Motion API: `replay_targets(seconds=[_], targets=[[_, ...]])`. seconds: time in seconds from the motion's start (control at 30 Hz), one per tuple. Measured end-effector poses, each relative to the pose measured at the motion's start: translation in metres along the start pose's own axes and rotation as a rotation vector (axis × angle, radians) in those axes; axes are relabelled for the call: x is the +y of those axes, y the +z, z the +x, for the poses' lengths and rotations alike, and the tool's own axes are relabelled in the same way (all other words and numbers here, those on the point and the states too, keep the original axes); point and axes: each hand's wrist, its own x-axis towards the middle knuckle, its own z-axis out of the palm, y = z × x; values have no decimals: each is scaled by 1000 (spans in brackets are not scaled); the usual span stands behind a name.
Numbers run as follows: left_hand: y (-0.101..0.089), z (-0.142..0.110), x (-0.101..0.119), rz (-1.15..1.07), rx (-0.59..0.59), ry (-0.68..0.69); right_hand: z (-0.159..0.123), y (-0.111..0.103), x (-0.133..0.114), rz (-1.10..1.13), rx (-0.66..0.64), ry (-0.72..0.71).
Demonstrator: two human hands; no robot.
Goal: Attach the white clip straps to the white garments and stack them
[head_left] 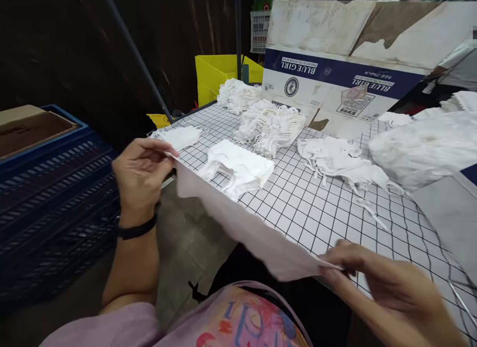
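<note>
A strip of white fabric (pixel 242 222) with a wavy lower edge hangs stretched between my two hands, its top edge pulled nearly straight. My left hand (pixel 143 165) pinches one end near the table's left edge. At the lower right, my right hand (pixel 380 282) pinches the other end between thumb and fingers. Just beyond the strip lies a stack of similar white fabric pieces (pixel 242 163) with curved cutouts. Behind it sits a thick pile of white pieces with loops (pixel 270 126). A loose heap of white fabric with straps (pixel 343 160) rests to the right.
The table has a grid-patterned top (pixel 316 213). A cardboard box (pixel 335 63) printed upside down stands at the back. Behind the table is a yellow bin (pixel 212 73). Blue crates (pixel 48 203) stand at the left. A bulky white bundle (pixel 428 143) sits at the right.
</note>
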Motion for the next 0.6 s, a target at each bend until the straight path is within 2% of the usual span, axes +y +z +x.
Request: replay_targets(seconds=[0.07,0.17,0.23,0.27,0.3,0.4,0.5,0.6], targets=[[-15,5,-12,34,40,-18,27,24,2,68,-45,19],[-10,31,-51,93,31,-12,80,57,28,174,-34,109],[9,53,-91,136,23,-55,116,78,54,276,12,158],[23,63,-112,146,-2,-118,133,87,68,317,22,194],[37,72,-133,166,-49,-202,148,96,81,337,29,229],[83,88,-185,196,-161,-283,180,112,116,331,58,330],[119,96,-216,221,-245,-311,195,114,137,319,93,411],[143,108,-231,246,-288,-311,207,107,150,293,137,433]])
